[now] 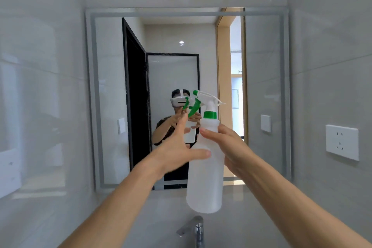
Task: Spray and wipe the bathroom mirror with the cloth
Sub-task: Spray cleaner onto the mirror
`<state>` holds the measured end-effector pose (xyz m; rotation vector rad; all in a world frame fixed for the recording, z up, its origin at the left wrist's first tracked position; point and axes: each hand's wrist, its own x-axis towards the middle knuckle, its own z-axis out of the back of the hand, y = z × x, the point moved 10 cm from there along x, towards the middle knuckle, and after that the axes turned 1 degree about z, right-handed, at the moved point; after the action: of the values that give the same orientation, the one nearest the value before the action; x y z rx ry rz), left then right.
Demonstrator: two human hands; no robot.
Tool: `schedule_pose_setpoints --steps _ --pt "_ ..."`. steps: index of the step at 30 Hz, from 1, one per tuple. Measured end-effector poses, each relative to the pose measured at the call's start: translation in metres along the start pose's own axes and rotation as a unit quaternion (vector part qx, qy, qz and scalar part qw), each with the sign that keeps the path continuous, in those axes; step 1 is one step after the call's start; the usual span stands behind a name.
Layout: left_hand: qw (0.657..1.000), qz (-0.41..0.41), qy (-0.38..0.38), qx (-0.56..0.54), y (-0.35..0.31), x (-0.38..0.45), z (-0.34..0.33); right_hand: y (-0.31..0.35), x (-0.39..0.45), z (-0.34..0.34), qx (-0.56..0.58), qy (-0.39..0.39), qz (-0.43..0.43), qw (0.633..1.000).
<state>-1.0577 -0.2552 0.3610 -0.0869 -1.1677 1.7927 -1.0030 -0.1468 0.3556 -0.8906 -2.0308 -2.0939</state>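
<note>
A white translucent spray bottle with a green collar, nozzle and trigger is held upright in front of the bathroom mirror, nozzle toward the glass. My right hand grips the bottle's neck and shoulder. My left hand touches the bottle's left side with its thumb, and its index finger reaches up to the green trigger. No cloth is in view. The mirror shows the reflection of a person with the bottle.
A chrome faucet stands below the bottle at the bottom edge. Grey tiled walls close in on both sides. A white wall socket is on the right wall. A light switch shows reflected in the mirror.
</note>
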Motion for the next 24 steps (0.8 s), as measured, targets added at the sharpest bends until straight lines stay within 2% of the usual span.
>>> schedule_pose_setpoints --steps 6,9,12,15,19,24 --pt "0.996 -0.007 -0.068 -0.056 0.007 0.007 -0.012 -0.005 0.004 -0.021 0.021 -0.026 -0.027 0.999" --pt "0.983 -0.035 -0.141 -0.111 0.009 0.005 0.003 -0.001 0.001 -0.037 -0.003 0.015 -0.029 0.999" --pt "0.971 -0.050 -0.178 -0.150 0.015 0.003 0.020 -0.003 -0.004 -0.043 -0.027 0.065 -0.030 0.997" --pt "0.964 -0.054 -0.173 -0.193 0.022 0.003 0.032 -0.017 -0.005 -0.035 0.009 0.097 -0.039 0.995" --pt "0.963 -0.076 -0.156 -0.205 0.019 0.005 0.042 -0.034 -0.010 -0.060 -0.097 0.230 -0.028 0.968" --pt "0.971 -0.088 -0.145 -0.166 0.009 0.008 0.061 -0.027 0.007 -0.071 -0.159 0.175 0.014 0.972"
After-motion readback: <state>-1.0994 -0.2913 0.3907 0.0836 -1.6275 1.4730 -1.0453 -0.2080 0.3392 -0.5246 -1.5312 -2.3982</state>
